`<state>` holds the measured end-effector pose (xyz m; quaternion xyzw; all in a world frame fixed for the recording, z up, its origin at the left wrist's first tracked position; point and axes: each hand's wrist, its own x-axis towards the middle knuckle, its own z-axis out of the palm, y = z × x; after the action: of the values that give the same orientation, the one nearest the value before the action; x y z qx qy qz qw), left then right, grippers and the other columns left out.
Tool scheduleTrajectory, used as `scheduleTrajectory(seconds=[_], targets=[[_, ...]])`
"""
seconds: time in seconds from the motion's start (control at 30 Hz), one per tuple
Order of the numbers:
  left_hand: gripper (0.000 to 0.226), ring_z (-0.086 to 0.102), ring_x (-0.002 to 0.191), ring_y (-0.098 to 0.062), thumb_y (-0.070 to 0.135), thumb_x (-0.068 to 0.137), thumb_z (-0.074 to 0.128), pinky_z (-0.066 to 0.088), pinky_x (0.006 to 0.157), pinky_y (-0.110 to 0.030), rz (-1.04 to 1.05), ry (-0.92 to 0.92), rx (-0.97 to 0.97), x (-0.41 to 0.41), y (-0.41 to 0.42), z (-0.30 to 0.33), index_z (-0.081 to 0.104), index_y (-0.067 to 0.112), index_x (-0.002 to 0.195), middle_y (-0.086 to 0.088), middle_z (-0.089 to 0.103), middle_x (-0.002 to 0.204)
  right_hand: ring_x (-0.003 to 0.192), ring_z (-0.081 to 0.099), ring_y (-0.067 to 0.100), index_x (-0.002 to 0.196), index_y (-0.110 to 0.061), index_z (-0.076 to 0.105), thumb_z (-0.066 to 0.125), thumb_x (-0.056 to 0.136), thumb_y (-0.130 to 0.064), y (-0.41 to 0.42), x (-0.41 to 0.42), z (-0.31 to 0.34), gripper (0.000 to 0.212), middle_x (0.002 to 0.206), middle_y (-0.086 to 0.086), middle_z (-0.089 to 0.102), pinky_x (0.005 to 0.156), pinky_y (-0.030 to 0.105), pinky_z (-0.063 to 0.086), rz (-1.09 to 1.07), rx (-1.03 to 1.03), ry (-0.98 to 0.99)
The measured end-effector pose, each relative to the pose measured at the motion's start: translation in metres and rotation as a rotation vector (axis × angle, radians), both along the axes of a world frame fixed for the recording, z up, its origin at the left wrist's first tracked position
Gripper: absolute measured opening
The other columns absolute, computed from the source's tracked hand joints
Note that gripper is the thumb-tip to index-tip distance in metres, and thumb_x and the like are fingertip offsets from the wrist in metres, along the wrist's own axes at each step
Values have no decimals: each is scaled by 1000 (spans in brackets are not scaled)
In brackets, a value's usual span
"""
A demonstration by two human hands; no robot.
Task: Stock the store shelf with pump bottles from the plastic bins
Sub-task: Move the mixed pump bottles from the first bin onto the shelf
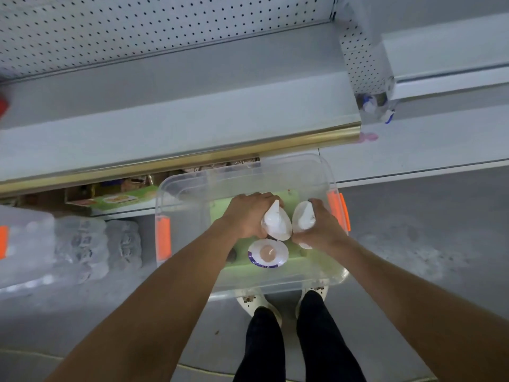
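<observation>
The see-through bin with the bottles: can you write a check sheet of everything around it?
Surface: grey shop floor under the clear plastic bin with orange latches.
Job's things: two white pump bottles, left one, right one, being held in the bin; a third purple-rimmed white bottle stands loose; grey metal shelf above is bare.
Clutter: wrapped packs of water bottles; green box on the low shelf.
Grippers: left hand grips the left bottle; right hand grips the right.
Cables: nothing seen.
Surroundings: white pegboard behind the shelf.
</observation>
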<state>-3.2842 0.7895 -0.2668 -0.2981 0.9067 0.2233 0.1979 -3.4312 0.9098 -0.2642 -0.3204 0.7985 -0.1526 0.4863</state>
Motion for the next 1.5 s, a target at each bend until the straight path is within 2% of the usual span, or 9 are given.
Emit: scheduleTrajectory(seconds=[0.13, 0.33, 0.57, 0.8, 0.93, 1.1, 1.2, 1.33, 1.5], targets=[[72, 57, 105, -13, 37, 64, 82, 46, 79, -30, 63, -37, 68, 2, -8, 2, 46, 41, 126, 20, 55, 122, 120, 48, 31, 146, -17, 16, 83, 65, -20, -19, -6, 3, 105, 131, 10, 48, 96, 37, 45, 34, 57, 10], [74, 55, 107, -11, 30, 62, 82, 49, 86, -33, 227, 15, 192, 8, -15, 1, 47, 45, 126, 24, 52, 124, 102, 55, 30, 120, -10, 36, 78, 66, -22, -37, -2, 5, 70, 106, 6, 55, 82, 36, 46, -67, -52, 107], [72, 55, 100, -14, 30, 57, 84, 50, 83, -34, 207, 63, 247, 0, -12, -8, 51, 40, 120, 16, 57, 115, 108, 50, 32, 136, -14, 31, 74, 69, -16, -35, -7, -11, 80, 124, 12, 50, 81, 34, 42, -65, -181, 162], [71, 59, 101, -18, 32, 54, 89, 49, 89, -33, 321, 166, 246, 8, -8, 8, 62, 25, 119, 7, 66, 113, 97, 52, 24, 128, -15, 41, 73, 71, -14, -24, -12, 6, 66, 102, 1, 55, 75, 27, 38, 3, -178, 169], [63, 62, 100, -15, 26, 54, 92, 50, 88, -27, 480, 284, 326, 26, -10, 42, 66, 22, 111, 7, 68, 107, 99, 56, 23, 121, -20, 47, 72, 67, -11, -21, -20, 38, 61, 103, -1, 59, 81, 35, 47, 20, -247, 81], [52, 58, 72, 11, 11, 57, 93, 43, 63, -4, 691, 485, 414, 41, -13, 103, 62, 28, 96, 20, 63, 86, 107, 59, 20, 125, -16, 53, 82, 61, -9, -33, -30, 107, 70, 112, 2, 64, 92, 38, 48, 39, -383, -56], [59, 66, 83, -2, 21, 51, 95, 51, 71, -13, 782, 599, 443, 51, -15, 142, 67, 18, 103, 10, 71, 95, 105, 63, 19, 121, -17, 57, 85, 56, -11, -39, -30, 153, 71, 110, 2, 67, 92, 45, 52, 33, -460, -94], [52, 72, 87, -19, 20, 55, 93, 59, 77, -34, 910, 771, 475, 63, -18, 196, 70, 17, 102, -2, 75, 95, 95, 70, 21, 116, -17, 61, 85, 58, 2, -44, -25, 209, 66, 104, 1, 72, 80, 37, 57, -115, -592, -218], [44, 73, 85, -22, 21, 63, 90, 59, 74, -34, 1017, 997, 516, 65, -14, 264, 69, 15, 101, -6, 76, 93, 82, 72, 18, 113, -16, 65, 81, 53, -16, -48, -12, 270, 62, 94, 3, 74, 66, 26, 52, -283, -788, -346]])
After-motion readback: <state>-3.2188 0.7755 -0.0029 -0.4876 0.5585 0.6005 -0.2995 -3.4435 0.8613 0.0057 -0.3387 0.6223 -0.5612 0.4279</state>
